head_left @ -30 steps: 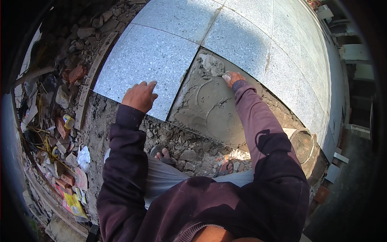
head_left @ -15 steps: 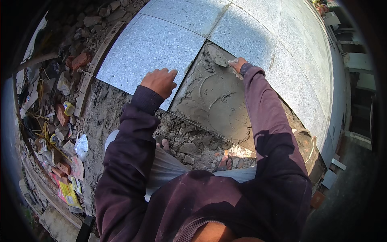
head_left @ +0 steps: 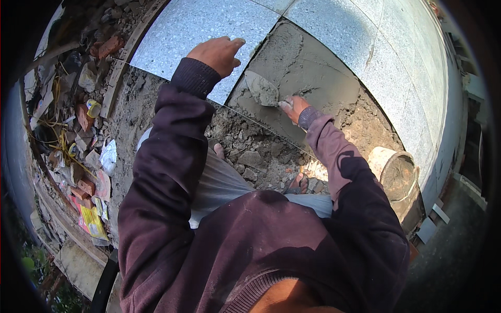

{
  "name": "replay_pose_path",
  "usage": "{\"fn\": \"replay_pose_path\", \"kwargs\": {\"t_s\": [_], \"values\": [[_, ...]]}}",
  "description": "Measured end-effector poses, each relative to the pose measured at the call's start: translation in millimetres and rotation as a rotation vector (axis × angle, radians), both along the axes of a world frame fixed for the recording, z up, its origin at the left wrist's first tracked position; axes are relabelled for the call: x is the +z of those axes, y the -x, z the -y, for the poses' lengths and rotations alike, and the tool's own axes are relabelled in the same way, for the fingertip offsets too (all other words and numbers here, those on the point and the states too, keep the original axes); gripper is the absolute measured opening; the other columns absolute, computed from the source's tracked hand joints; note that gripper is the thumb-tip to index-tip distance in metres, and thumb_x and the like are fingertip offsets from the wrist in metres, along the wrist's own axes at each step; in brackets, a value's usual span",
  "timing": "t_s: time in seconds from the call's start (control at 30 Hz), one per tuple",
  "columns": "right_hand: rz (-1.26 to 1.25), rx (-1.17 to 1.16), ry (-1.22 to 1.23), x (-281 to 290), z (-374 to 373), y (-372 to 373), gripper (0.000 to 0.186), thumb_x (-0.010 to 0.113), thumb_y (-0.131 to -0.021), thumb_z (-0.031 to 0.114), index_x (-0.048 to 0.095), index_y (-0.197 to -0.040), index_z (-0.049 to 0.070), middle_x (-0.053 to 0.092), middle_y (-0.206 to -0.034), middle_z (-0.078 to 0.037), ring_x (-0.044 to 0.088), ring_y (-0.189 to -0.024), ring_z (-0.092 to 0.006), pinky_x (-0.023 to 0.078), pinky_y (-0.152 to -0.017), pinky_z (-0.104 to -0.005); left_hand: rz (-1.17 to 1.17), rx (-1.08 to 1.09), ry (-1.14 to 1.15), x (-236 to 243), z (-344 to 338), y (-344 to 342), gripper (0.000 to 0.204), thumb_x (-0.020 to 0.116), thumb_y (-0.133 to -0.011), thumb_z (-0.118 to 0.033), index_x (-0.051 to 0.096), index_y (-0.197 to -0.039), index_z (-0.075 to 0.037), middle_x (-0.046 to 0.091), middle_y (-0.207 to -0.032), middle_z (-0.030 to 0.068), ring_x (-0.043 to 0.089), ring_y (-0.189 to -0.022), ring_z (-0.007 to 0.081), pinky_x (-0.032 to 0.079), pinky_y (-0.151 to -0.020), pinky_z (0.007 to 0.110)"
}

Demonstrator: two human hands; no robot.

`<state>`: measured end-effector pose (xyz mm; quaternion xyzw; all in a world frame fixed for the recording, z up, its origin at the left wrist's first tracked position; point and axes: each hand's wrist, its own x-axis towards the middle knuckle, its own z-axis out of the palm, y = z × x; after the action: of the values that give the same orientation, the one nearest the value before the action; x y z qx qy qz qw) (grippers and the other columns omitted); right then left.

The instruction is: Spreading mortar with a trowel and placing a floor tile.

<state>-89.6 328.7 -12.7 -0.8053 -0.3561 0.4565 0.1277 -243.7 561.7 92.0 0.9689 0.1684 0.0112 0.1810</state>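
My right hand (head_left: 295,108) grips a trowel. Its grey, mortar-smeared blade (head_left: 262,88) lies on the wet mortar bed (head_left: 313,62), close to the edge of the speckled tile on the left. Over that speckled tile (head_left: 172,39) is my left hand (head_left: 218,55), its fingers apart and nothing in it; whether it touches the tile I cannot tell. The mortar fills a gap between laid tiles and shows smoothed streaks, with a rougher patch at its right side. A thin string (head_left: 255,123) runs along the near edge of tile and mortar.
A bucket (head_left: 378,156) with mortar inside stands at the right beside the pale tiles (head_left: 402,99). Rubble (head_left: 250,159) lies around my feet. On the left are a wooden plank (head_left: 117,83), broken bricks (head_left: 109,47) and scattered wrappers (head_left: 93,223).
My right hand has drawn the trowel from the mortar's far corner nearer and to the left. The view has shifted, bringing the bucket into fuller sight. My left hand stays over the tile.
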Motion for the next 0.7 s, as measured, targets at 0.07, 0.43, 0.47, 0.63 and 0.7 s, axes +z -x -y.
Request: {"fn": "replay_pose_path", "kwargs": {"t_s": [0.07, 0.43, 0.47, 0.63, 0.7], "values": [[0.198, 0.226, -0.121, -4.5, 8.1, 15.2, 0.033, 0.052, -0.08, 0.03, 0.054, -0.088, -0.002, 0.055, -0.062, -0.016, 0.056, -0.058, -0.0304, 0.045, -0.057, -0.0374, -0.014, 0.002, 0.002, 1.2, 0.6, 0.4, 0.039, 0.058, -0.076, -0.02, 0.046, -0.112, -0.008, 0.057, -0.09, 0.0134, 0.055, -0.086, 0.0286, 0.045, -0.073, 0.038], [0.434, 0.495, 0.058, 16.8, 21.9, 22.6, 0.034, 0.045, -0.081, 0.036, 0.052, -0.101, 0.008, 0.057, -0.089, -0.016, 0.056, -0.084, -0.0327, 0.042, -0.077, -0.0429, -0.069, -0.013, -0.005, 6.2, 5.1, 5.3, 0.043, 0.057, -0.078, -0.021, 0.043, -0.117, -0.009, 0.054, -0.104, 0.0147, 0.052, -0.095, 0.0294, 0.043, -0.083, 0.036], [0.542, 0.541, 0.009, 26.4, 21.7, 18.1, 0.032, 0.046, -0.081, 0.035, 0.053, -0.099, 0.009, 0.058, -0.087, -0.015, 0.057, -0.081, -0.0317, 0.043, -0.074, -0.0424, -0.072, -0.016, 0.0, 6.2, 6.1, 6.7, 0.043, 0.057, -0.078, -0.021, 0.043, -0.117, -0.009, 0.054, -0.104, 0.0147, 0.052, -0.095, 0.0294, 0.043, -0.083, 0.036], [0.693, 0.511, -0.164, 43.9, 21.0, 31.4, 0.025, 0.048, -0.079, 0.029, 0.055, -0.093, 0.009, 0.058, -0.082, -0.013, 0.059, -0.076, -0.0294, 0.046, -0.065, -0.04, -0.098, -0.014, -0.024, 12.1, 4.3, 9.6, 0.041, 0.055, -0.079, -0.023, 0.044, -0.117, -0.009, 0.054, -0.103, 0.0144, 0.052, -0.095, 0.0289, 0.043, -0.083, 0.036], [0.677, 0.583, -0.236, 35.8, 18.4, 42.7, 0.02, 0.048, -0.077, 0.024, 0.055, -0.088, 0.009, 0.058, -0.082, -0.013, 0.059, -0.074, -0.0293, 0.047, -0.06, -0.0392, -0.12, -0.007, -0.03, 13.0, 6.5, 6.1, 0.041, 0.055, -0.079, -0.023, 0.044, -0.116, -0.009, 0.055, -0.102, 0.0144, 0.053, -0.095, 0.0289, 0.043, -0.082, 0.036]]}}
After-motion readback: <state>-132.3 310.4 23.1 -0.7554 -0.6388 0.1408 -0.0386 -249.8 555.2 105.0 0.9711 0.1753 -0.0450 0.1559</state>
